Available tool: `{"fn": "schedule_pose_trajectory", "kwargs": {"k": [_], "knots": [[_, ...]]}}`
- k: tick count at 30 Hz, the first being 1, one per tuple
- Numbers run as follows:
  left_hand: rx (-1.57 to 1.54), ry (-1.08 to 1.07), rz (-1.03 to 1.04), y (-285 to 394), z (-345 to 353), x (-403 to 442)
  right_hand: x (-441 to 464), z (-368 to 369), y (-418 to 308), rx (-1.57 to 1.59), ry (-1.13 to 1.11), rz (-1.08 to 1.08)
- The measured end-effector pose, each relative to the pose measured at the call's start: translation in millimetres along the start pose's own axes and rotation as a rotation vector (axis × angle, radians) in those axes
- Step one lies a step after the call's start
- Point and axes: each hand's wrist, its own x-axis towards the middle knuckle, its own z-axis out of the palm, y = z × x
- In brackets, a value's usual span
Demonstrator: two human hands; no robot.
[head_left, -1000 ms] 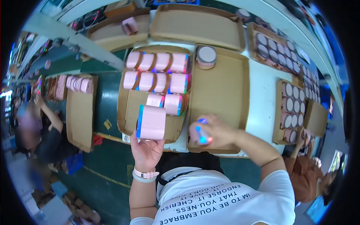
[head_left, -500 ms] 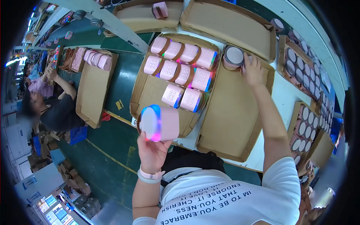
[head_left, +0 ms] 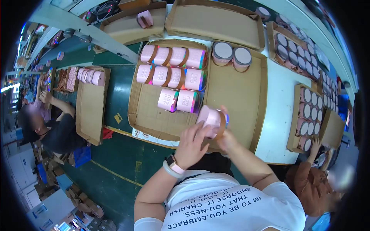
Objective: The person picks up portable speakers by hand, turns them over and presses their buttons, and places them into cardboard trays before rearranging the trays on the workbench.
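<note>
left hand (head_left: 192, 145), right hand (head_left: 228, 141) — both holding a pink device (head_left: 209, 116)

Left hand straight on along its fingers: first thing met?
The pink, boxy device with a brown strap, in the right hand; the left hand seems to touch it, though depth is unclear.

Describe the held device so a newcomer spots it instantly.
Start at the white shirt, bottom centre. Above, between left hand and right hand, is a pink device with a brown strap. Unlike its neighbours in the tray, it is held.
</note>
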Motion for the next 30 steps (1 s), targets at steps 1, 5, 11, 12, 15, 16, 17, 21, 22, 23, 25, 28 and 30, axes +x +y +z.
{"fn": "schedule_pose_trajectory", "kwargs": {"k": [1,5,11,12,15,16,17,21,22,23,25,28,30], "knots": [[0.034,-0.113,0.015,-11.5,-1.7,3.4,-0.2,-23.3,-6.0,-0.359,0.048,-0.127],[0.564,-0.166,-0.237,-78.0,3.9,7.9,-28.0,-120.9,-19.7,-0.976,0.350,-0.168],[0.512,-0.154,-0.280,-159.1,7.4,18.7,-103.5,-164.5,13.0,-1.373,0.731,-0.282],[0.393,-0.084,-0.216,-164.1,10.1,18.3,-108.2,-158.8,19.7,-1.369,0.757,-0.308],[0.275,0.036,-0.265,-171.4,20.5,18.6,-109.8,-151.3,52.2,-1.233,0.869,-0.281],[0.207,0.079,-0.293,-174.7,20.0,19.9,-108.0,-155.1,64.1,-1.275,0.878,-0.272],[0.182,0.118,-0.275,-175.0,17.3,22.2,-108.1,-147.6,70.4,-1.290,0.891,-0.267],[-0.038,0.077,-0.189,-196.4,-5.3,21.6,-115.1,-115.3,71.7,-1.493,0.892,-0.371],[-0.042,0.078,-0.177,-200.2,-14.6,18.7,-119.1,-108.1,68.1,-1.490,0.901,-0.382],[-0.292,0.077,-0.247,-206.1,-23.0,14.8,-123.3,-93.9,59.6,-1.648,0.918,-0.490],[-0.545,0.065,-0.301,-195.5,-40.8,10.8,-133.0,-68.1,36.8,-1.850,0.982,-0.648],[-1.307,0.176,-0.595,-127.3,-95.6,2.3,-157.6,-52.6,-18.6,-1.690,1.165,-1.156],[-1.715,0.081,-0.703,-91.6,-117.4,-1.0,-184.6,-2.6,-63.5,-1.200,1.130,-1.522]]}}
